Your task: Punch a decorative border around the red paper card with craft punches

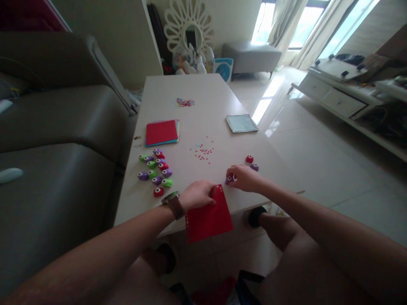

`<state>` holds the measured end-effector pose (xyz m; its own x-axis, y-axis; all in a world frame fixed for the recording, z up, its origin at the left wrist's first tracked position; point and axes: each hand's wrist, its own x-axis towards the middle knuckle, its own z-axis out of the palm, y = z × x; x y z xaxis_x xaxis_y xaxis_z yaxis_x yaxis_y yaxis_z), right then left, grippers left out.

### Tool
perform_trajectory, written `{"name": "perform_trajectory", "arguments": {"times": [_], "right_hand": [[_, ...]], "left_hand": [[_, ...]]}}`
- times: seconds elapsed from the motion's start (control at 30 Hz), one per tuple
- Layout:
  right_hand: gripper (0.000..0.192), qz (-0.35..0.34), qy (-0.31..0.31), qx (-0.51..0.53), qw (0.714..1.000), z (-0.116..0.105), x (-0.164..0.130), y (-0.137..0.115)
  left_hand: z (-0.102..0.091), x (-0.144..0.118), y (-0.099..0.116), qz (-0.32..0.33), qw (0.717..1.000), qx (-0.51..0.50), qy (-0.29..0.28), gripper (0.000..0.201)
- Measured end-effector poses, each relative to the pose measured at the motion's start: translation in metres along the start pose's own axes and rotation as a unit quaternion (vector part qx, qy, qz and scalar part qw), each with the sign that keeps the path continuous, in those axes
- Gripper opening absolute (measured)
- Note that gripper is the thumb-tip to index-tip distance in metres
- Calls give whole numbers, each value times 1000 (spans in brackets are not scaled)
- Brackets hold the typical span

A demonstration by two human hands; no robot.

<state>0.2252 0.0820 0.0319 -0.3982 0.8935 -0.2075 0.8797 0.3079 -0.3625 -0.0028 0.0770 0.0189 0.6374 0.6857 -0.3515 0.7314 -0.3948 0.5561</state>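
In the head view, the left hand [197, 195] pinches the red sheet [208, 214], which lies at the near edge of the bench [197, 89] and juts past it. The right hand [243, 177], just beside, is closed on a purple punch [229, 179] at the sheet's far corner. More punches [154, 168] cluster to the left, with 2 [252, 162] beyond the right hand, red dots [202, 151] mid-bench and a paper stack [162, 132] farther back.

We are finding the purple punch [229, 179] mostly hidden under our right hand [244, 178], while our left hand [199, 195] is covering the red paper sheet's [208, 218] top corner.
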Motion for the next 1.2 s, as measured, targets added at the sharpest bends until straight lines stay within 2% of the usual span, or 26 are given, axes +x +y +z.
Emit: {"name": "perform_trajectory", "arguments": {"times": [0.1,0.27,0.47,0.53,0.6,0.67,0.87,1.07,1.2], "right_hand": [[14,31,-5,-37,999,-7,-2,3],[25,-29,-11,29,999,-11,-3,1],[19,-34,-73,32,996,-11,-2,-10],[34,-39,-61,42,997,-8,-2,-9],[54,-51,-20,63,996,-6,-1,-7],[61,-63,15,79,995,-4,0,-4],[39,-57,2,23,998,-6,-1,0],[32,-15,-24,-35,999,-4,-4,1],[29,2,-22,-30,999,-5,-3,2]], "left_hand": [[0,2,-1,2,1000,-5,-2,13],[3,5,-5,3,1000,-17,-4,14],[2,4,-3,0,1000,-12,-5,16],[0,3,-2,0,1000,-11,-10,16],[0,3,-1,0,1000,-7,-8,16],[0,3,-1,-4,1000,-4,-7,16],[-1,3,0,-7,1000,-8,-11,16],[1,3,-5,21,999,-38,0,16],[4,3,-6,59,996,-68,24,12]]}}
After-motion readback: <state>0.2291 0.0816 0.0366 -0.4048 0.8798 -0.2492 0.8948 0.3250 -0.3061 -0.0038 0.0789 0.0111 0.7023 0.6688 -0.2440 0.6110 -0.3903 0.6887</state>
